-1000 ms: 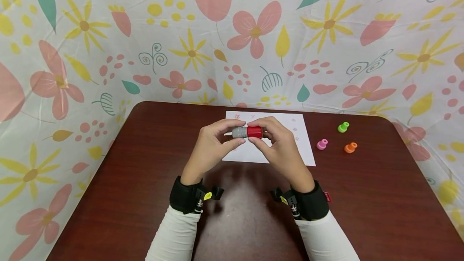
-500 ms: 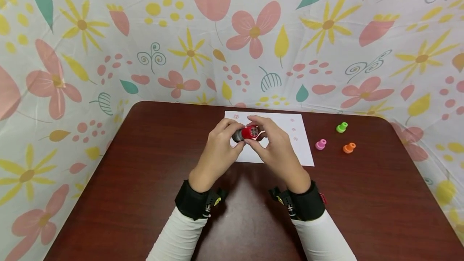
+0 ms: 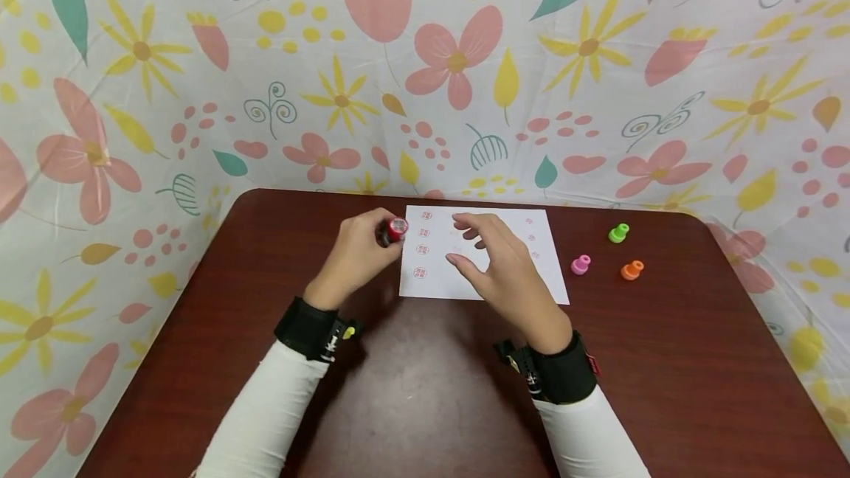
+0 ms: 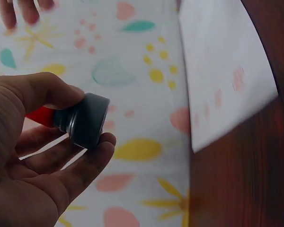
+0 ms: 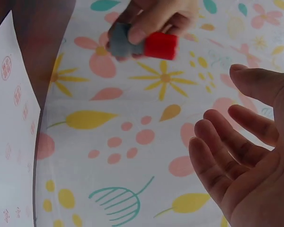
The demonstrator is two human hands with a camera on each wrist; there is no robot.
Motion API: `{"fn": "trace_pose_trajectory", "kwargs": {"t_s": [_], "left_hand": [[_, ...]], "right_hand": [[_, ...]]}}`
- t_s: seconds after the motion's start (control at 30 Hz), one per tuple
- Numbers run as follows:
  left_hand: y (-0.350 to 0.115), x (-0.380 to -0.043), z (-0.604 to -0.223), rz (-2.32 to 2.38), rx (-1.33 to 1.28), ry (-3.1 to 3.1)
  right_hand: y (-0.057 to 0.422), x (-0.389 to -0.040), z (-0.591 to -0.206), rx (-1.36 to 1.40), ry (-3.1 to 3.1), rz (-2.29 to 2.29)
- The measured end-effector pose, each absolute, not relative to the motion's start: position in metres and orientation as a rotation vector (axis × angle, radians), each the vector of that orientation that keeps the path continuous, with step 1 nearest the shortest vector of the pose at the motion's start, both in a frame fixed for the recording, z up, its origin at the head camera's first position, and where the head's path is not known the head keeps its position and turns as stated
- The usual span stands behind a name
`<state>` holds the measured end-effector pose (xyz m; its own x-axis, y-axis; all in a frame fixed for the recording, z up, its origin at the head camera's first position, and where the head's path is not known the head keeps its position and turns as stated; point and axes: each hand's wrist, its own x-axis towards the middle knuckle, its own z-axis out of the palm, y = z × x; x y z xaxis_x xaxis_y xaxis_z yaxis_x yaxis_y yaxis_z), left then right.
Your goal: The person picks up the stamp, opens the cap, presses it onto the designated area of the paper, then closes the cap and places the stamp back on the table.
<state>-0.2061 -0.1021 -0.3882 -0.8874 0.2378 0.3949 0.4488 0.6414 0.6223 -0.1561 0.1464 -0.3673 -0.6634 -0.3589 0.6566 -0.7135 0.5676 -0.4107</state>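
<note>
My left hand (image 3: 358,253) grips a small stamp (image 3: 393,230) with a grey body and red end, held just left of the white paper (image 3: 491,282). In the left wrist view the stamp (image 4: 83,120) sits between thumb and fingers of my left hand (image 4: 42,156). The right wrist view shows the stamp (image 5: 144,43) held above and away from my right hand (image 5: 246,161). My right hand (image 3: 494,260) hovers over the paper with fingers spread and holds nothing. Several red stamp marks (image 3: 422,249) run down the paper's left side.
A green stamp (image 3: 617,233), a pink stamp (image 3: 581,265) and an orange stamp (image 3: 631,270) stand on the dark wooden table (image 3: 425,389) to the right of the paper. A floral cloth (image 3: 425,72) walls in the table on all far sides.
My right hand let go of the stamp and opened over the paper. My left hand carried the stamp leftward, off the paper's left edge.
</note>
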Motion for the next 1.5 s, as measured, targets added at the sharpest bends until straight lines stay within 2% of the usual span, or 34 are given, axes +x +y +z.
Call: {"fn": "trace_pose_trajectory", "kwargs": {"t_s": [0.37,0.73,1.03,1.5], "left_hand": [[-0.164,-0.267,-0.406,-1.143,-0.377,-2.741],[-0.203,-0.315,-0.428,-1.070,-0.291,-2.964],[-0.212,-0.328,-0.443,-0.961,-0.224,-3.054],[-0.214,-0.328,-0.442,-0.969,-0.204,-3.084]], "right_hand": [[0.148,-0.156,-0.369,0.882,-2.395,0.911],[0.149,-0.157,-0.373,0.826,-2.540,0.751],[0.150,-0.158,-0.378,0.810,-2.654,0.666],[0.149,-0.156,-0.382,0.807,-2.742,0.638]]}}
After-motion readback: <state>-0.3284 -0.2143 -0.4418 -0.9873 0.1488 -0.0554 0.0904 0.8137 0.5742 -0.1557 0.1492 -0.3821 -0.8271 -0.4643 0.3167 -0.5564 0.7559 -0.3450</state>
